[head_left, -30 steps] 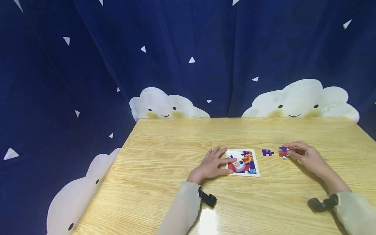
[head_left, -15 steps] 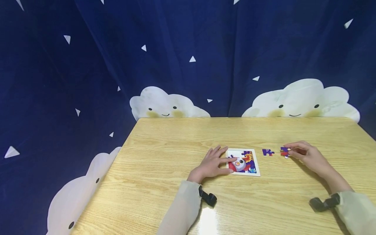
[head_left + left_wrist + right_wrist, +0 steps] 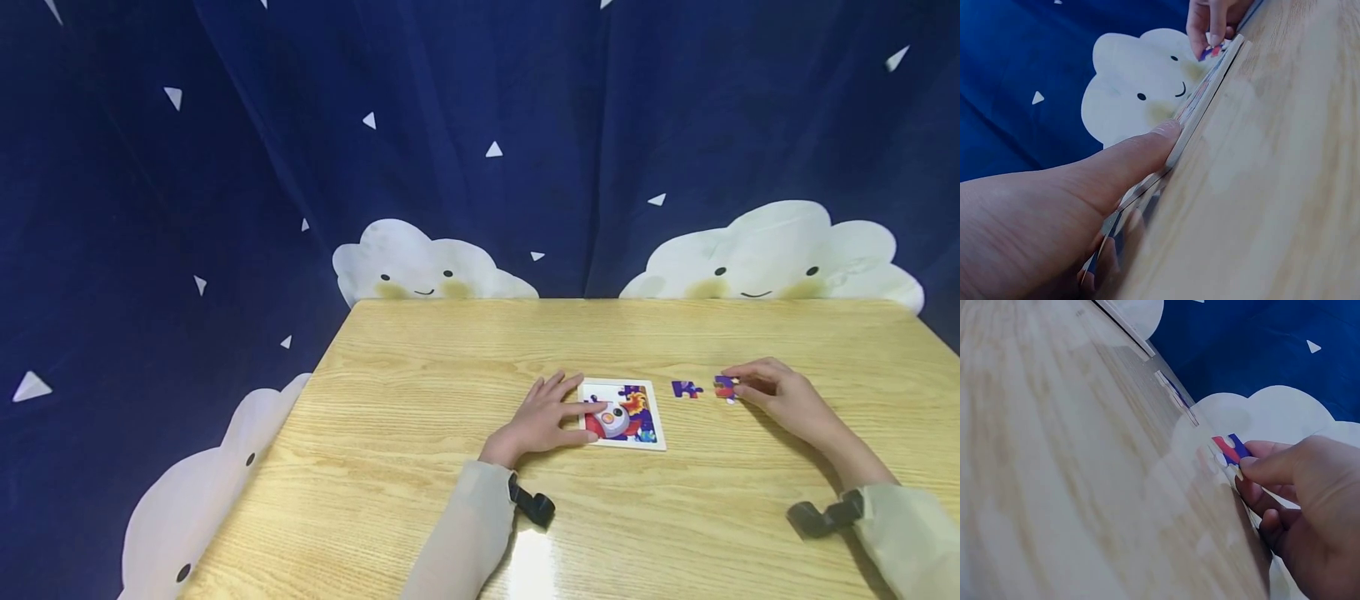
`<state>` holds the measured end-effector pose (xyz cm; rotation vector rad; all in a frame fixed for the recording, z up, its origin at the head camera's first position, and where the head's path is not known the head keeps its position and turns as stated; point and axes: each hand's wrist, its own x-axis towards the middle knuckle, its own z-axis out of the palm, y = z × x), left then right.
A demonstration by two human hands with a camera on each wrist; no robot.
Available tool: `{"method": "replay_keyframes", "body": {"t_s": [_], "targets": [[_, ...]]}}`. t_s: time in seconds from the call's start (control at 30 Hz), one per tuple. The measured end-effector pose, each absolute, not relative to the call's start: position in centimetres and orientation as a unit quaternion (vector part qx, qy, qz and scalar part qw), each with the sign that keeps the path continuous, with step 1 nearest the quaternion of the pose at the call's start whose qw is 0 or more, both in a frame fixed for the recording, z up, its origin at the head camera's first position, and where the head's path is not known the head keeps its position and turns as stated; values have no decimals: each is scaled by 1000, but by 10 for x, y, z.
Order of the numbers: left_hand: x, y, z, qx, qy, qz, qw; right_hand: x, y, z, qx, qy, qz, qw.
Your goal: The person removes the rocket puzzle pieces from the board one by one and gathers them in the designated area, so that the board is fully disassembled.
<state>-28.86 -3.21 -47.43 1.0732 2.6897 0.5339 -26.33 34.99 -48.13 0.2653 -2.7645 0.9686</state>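
right grip (image 3: 787, 404) pinched a puzzle piece (image 3: 727, 388) by its right side | loose piece (image 3: 681, 387) lay left of that grip, apart | puzzle tray (image 3: 656, 417) lay farther left, past it | left grip (image 3: 536, 425), fingers spread, rested on the tray, nearer it than the right

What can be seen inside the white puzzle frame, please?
Inside the white puzzle frame lies a colourful cartoon picture, with a white patch near its far edge. The left hand covers some of its left part, so what lies beneath cannot be seen.
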Motion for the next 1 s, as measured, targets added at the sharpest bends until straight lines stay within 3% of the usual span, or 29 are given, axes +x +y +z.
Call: {"method": "replay_keyframes", "body": {"t_s": [0.27, 1.0], "targets": [[-289, -32, -474, 361, 909, 181, 100, -266, 350, -482, 115, -937, 311, 107], [-288, -32, -473, 359, 909, 185, 103, -272, 343, -474, 121, -956, 261, 58]]}}
